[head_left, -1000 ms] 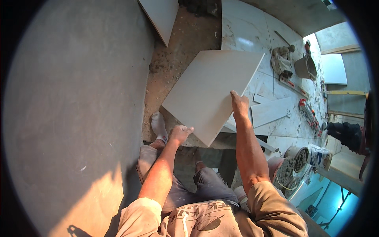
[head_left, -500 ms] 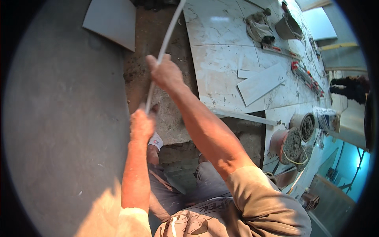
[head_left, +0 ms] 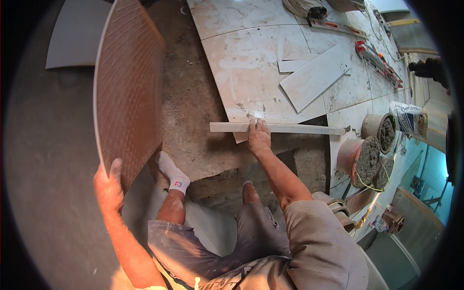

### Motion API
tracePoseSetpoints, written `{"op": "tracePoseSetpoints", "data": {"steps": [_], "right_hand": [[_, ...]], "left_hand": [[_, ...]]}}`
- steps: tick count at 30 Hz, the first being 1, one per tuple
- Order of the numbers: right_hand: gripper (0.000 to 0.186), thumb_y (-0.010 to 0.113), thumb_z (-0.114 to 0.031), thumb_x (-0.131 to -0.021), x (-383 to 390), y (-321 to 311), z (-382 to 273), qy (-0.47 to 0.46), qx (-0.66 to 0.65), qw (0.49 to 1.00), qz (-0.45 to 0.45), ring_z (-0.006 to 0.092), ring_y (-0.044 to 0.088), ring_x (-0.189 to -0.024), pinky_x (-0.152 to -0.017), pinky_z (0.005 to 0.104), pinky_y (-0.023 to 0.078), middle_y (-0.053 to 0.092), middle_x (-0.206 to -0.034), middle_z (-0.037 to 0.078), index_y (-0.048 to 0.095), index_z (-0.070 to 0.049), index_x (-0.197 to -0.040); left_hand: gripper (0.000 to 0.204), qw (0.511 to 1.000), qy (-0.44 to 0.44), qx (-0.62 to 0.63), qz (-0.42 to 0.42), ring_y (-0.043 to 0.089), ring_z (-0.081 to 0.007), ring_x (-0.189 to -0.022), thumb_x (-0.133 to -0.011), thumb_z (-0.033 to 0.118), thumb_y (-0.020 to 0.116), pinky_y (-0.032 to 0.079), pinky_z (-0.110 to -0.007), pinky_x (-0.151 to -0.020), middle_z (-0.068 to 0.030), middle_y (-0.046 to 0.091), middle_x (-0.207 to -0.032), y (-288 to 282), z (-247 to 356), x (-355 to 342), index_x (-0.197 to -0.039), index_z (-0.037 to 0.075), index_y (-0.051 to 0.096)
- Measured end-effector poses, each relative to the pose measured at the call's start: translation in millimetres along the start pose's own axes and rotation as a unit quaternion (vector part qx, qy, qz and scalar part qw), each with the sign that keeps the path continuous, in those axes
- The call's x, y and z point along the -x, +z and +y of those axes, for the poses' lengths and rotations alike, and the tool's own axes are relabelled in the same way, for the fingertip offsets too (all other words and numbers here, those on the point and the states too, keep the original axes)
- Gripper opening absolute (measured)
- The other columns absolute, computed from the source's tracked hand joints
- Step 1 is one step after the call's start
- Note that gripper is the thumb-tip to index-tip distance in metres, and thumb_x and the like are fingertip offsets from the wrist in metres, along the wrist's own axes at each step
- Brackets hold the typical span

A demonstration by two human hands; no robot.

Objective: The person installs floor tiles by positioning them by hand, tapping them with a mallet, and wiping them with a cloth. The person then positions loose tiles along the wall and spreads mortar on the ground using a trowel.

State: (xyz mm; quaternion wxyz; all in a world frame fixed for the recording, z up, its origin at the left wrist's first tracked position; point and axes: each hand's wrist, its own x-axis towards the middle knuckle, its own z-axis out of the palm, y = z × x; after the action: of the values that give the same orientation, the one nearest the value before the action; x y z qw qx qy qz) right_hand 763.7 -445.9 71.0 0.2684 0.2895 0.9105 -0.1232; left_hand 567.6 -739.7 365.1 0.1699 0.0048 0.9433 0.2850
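A large floor tile [head_left: 128,92] stands tilted at the left, its brown, ribbed back turned to the right. My left hand [head_left: 110,187] grips its lower near edge, thumb on the ribbed back. In the middle, a long pale straight bar [head_left: 302,128] lies across the edge of the laid white tiles [head_left: 261,72] and the bare rough ground [head_left: 186,116]. The fingers of my right hand [head_left: 259,136] are hooked over this bar, left of its middle. Its left end juts out over the bare ground.
Cut tile pieces [head_left: 314,79] lie on the laid tiles. Beyond are a spirit level [head_left: 338,28] and a red-and-grey tool [head_left: 379,63]. Mortar-filled buckets [head_left: 355,157] stand at the right. Another tile [head_left: 79,34] is at the far left. My socked foot [head_left: 171,171] rests beside the rough ground.
My right hand has let go of the tile and moved down and right onto the bar. The tile has swung left, from edge-on to showing its back, still in my left hand.
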Motion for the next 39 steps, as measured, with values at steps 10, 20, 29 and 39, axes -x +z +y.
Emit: {"op": "tracePoseSetpoints", "data": {"steps": [10,20,29,39], "right_hand": [[0.037,0.048,-0.019,-0.085,-34,31,78,-0.095,0.106,0.989,0.028,0.0307,0.047,-0.112,-0.091,0.0558,0.033,0.053,-0.114,0.012,0.045,-0.009,-0.121],[0.027,0.044,-0.018,-0.087,-30,5,178,-0.055,0.11,0.989,0.083,0.03,0.046,-0.114,-0.092,0.0619,0.032,0.055,-0.111,0.008,0.052,-0.012,-0.111],[0.044,0.055,-0.018,-0.082,-34,-32,149,0.107,0.004,0.993,-0.058,0.029,0.032,-0.13,-0.105,0.0455,0.026,0.041,-0.133,0.012,0.043,-0.008,-0.124],[0.039,0.056,-0.021,-0.081,-64,-35,137,0.226,-0.193,0.95,0.09,0.0344,0.039,-0.12,-0.096,0.0458,0.037,0.043,-0.124,0.018,0.045,-0.003,-0.114]], "left_hand": [[0.052,1.0,-0.008,-0.021,0.011,0.054,-0.0193,-0.101,-0.088,0.039,0.059,0.039,-0.032,-0.092,-0.011,0.061,-0.111,-8,-12,-7,-0.115,-0.005,0.055],[0.05,0.999,-0.038,0.021,-0.016,0.053,-0.0189,-0.103,-0.089,0.036,0.058,0.038,-0.032,-0.093,-0.01,0.06,-0.113,-7,-20,-9,-0.119,-0.004,0.053],[0.047,1.0,-0.027,0.012,-0.007,0.053,-0.0158,-0.095,-0.089,0.037,0.058,0.04,-0.03,-0.087,-0.0061,0.06,-0.107,-4,-12,-3,-0.115,-0.002,0.055],[0.048,0.997,-0.011,-0.07,0.024,0.058,-0.0195,-0.093,-0.088,0.038,0.059,0.043,-0.033,-0.086,-0.0135,0.065,-0.101,9,18,6,-0.11,-0.004,0.058]]}}
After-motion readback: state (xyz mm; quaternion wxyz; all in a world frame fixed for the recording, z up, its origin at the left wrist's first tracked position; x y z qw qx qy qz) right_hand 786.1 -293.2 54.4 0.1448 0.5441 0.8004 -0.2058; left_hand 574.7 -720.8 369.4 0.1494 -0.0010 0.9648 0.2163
